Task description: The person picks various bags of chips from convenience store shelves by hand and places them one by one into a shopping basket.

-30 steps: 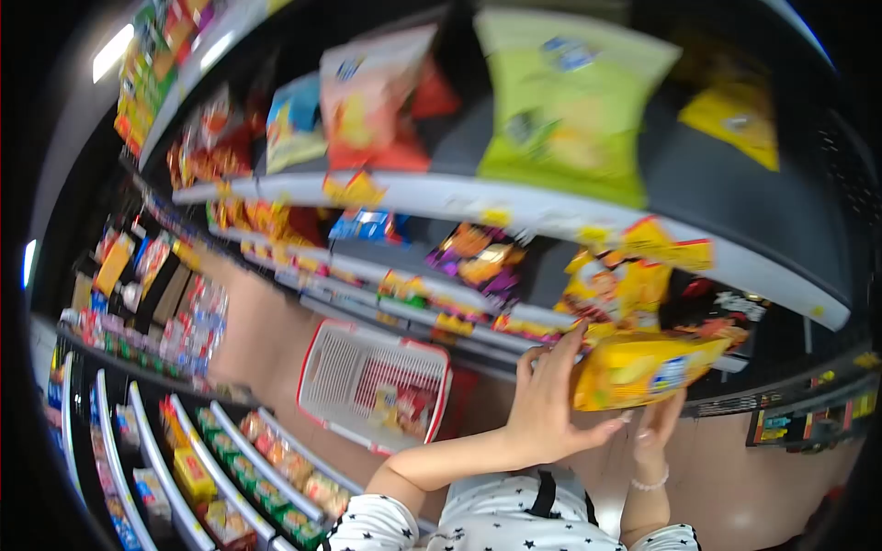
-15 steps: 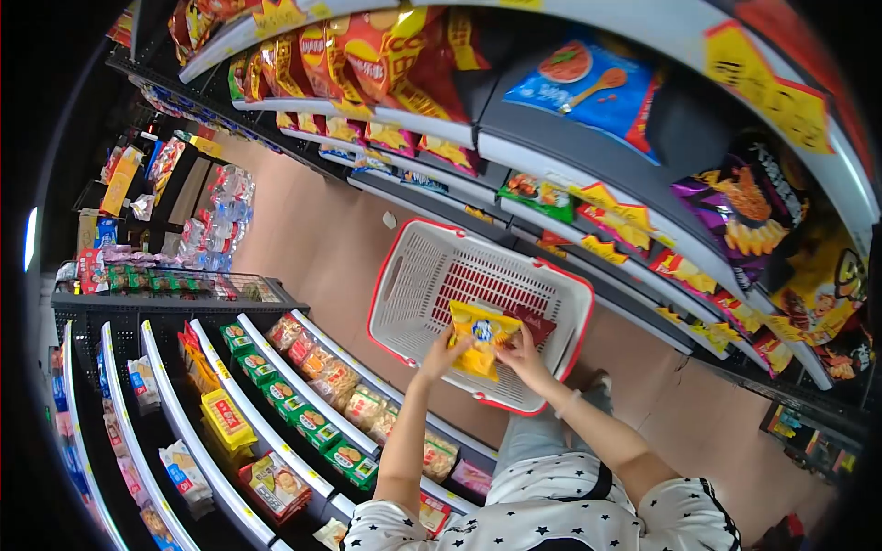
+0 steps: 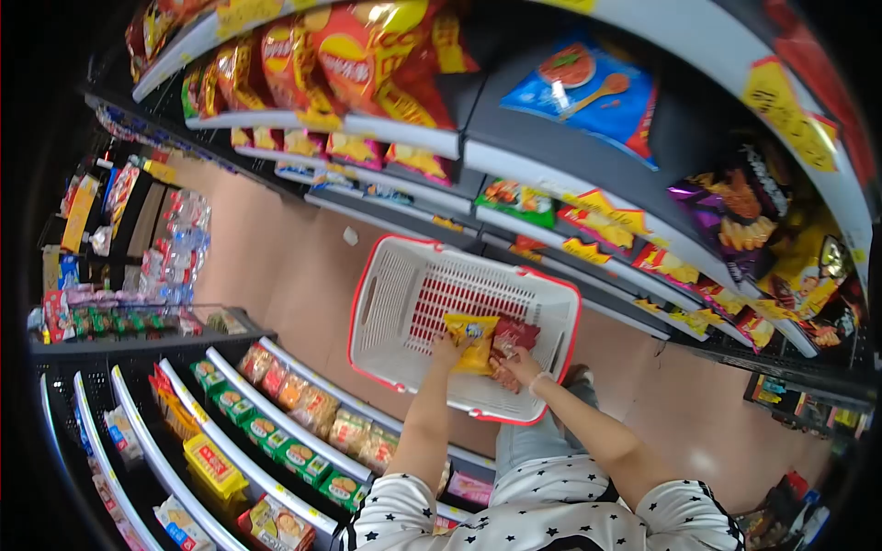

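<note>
A white basket with a red rim (image 3: 367, 298) stands on the floor at the centre. Inside its lower right part is a yellow snack bag (image 3: 475, 354), with my left hand (image 3: 447, 349) closed on its left edge. Just right of the yellow bag lies a dark red bag (image 3: 516, 336). My right hand (image 3: 521, 367) is at the lower part of that dark red bag, its fingers partly bent; whether it grips the bag is too small to tell.
Shelves with a blue bag (image 3: 588, 92), red chip bags (image 3: 367, 60) and a purple bag (image 3: 735, 207) curve above and to the right. A lower-left shelf holds green packs (image 3: 262, 432) and yellow packs (image 3: 213, 466). Bottles (image 3: 179, 243) stand at the far left.
The yellow bag has gone from beside the upper shelf down into the basket. Over the last half second, my right hand has moved off the yellow bag to the dark red one.
</note>
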